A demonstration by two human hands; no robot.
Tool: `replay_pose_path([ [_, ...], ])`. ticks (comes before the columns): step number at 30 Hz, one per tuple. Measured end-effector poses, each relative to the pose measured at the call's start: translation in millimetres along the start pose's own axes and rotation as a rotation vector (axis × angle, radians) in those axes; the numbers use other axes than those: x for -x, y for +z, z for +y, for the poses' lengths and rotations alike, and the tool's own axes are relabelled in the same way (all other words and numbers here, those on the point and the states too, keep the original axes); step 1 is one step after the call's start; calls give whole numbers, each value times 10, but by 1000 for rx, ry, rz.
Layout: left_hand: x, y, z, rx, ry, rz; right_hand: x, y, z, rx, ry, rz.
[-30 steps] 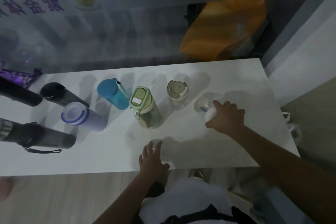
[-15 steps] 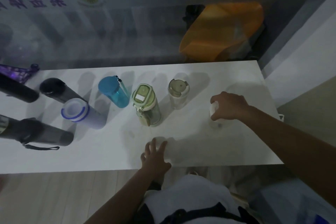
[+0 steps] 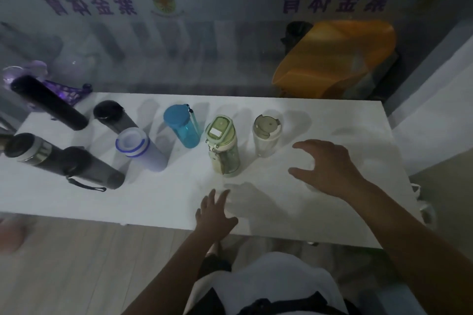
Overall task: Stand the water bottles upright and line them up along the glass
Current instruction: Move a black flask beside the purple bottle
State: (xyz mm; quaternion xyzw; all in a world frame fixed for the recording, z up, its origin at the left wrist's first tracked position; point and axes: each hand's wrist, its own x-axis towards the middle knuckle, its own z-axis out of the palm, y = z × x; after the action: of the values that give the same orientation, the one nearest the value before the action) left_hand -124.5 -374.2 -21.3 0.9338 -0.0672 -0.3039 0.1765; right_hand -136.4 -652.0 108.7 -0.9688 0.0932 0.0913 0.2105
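right hand spread wide above table, holding nothing | left hand flat on near edge, empty | blue bottle, green bottle, beige bottle upright, row near glass

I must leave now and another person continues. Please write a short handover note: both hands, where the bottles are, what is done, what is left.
Left hand: flat on the near edge of the table, holding nothing.
Right hand: open, fingers spread, over a clear bottle that it mostly hides; no firm grip is visible.
Upright, in a rough row: blue bottle, green bottle, white bottle.
The dark bottles at far left look tilted by the wide lens; check them.
Left: move all closer to the glass.
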Motion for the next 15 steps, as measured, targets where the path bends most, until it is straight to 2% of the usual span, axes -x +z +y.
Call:
replay_pose_path([
  [4, 370, -246, -208, 75, -74, 139, 230, 381, -488, -205, -132, -97],
  [7, 694, -365, -393, 66, -133, 212, 275, 758, -758, -299, -169, -273],
  [11, 979, -461, -687, 51, -182, 244, 394, 1092, -1033, -303, -199, -412],
  [15, 1053, -517, -1015, 64, -188, 262, 483, 1276, -1316, -284, -192, -414],
])
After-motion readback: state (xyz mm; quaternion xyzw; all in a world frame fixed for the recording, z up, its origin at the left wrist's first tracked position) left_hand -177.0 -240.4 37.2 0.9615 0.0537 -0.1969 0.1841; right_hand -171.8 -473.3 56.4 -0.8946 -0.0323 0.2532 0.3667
